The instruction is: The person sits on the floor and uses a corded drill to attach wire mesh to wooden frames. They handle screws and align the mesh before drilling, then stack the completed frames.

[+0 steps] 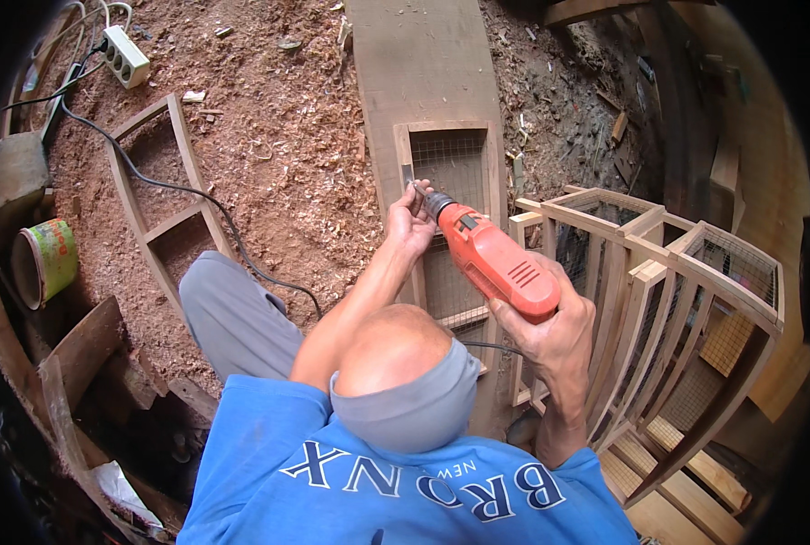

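Though indistinct, perhaps a bit (417,188) between left hand (409,223) and red drill (503,267).

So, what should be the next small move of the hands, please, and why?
Perhaps draw the left hand slightly back from the chuck for safety: it sits close beside the front of the red drill, over the wooden frame, while the right hand grips the rear.

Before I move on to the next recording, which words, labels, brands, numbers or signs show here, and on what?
Blue shirt: large dark letters outlined in white, plus smaller white lettering; legible, wording not copied.
Green can: lettering on its side, too small and blurred to read fully.
Red drill: no readable text.
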The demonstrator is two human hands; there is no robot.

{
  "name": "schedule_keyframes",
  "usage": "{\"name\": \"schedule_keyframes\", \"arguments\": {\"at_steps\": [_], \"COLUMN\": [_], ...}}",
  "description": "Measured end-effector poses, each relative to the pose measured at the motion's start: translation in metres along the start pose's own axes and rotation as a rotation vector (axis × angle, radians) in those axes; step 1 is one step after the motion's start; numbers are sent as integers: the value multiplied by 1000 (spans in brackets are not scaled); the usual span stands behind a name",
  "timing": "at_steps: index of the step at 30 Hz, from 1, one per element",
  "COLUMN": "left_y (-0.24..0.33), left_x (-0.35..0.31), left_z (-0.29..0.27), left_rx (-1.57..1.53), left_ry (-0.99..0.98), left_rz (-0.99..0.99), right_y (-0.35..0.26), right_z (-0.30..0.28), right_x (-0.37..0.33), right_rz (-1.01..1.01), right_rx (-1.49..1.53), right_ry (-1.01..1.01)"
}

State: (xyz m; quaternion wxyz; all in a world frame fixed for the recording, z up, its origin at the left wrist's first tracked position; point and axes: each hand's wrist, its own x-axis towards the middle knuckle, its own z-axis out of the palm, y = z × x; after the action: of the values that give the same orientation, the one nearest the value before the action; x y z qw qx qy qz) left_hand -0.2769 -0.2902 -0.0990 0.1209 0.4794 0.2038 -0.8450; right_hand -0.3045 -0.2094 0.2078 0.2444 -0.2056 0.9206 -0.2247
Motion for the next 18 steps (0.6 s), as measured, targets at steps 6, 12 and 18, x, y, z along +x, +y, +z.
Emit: {"name": "schedule_keyframes", "arguments": {"at_steps": [6, 12, 18], "left_y": [48, 174, 203], "left_x": [-79, -282, -501], "left_z": [26, 108, 148], "left_rx": [878, 896, 312], "left_ry": [-29, -213, -431], "left_rz": [60, 1875, 2818], "right_y": [-24, -34, -78], "right_z": [-9, -22, -8], "right_x": [23, 43, 36], "right_rz": [16, 8, 23], "right_rx": [-50, -109, 626], "right_ry": [-45, -82, -372]}}
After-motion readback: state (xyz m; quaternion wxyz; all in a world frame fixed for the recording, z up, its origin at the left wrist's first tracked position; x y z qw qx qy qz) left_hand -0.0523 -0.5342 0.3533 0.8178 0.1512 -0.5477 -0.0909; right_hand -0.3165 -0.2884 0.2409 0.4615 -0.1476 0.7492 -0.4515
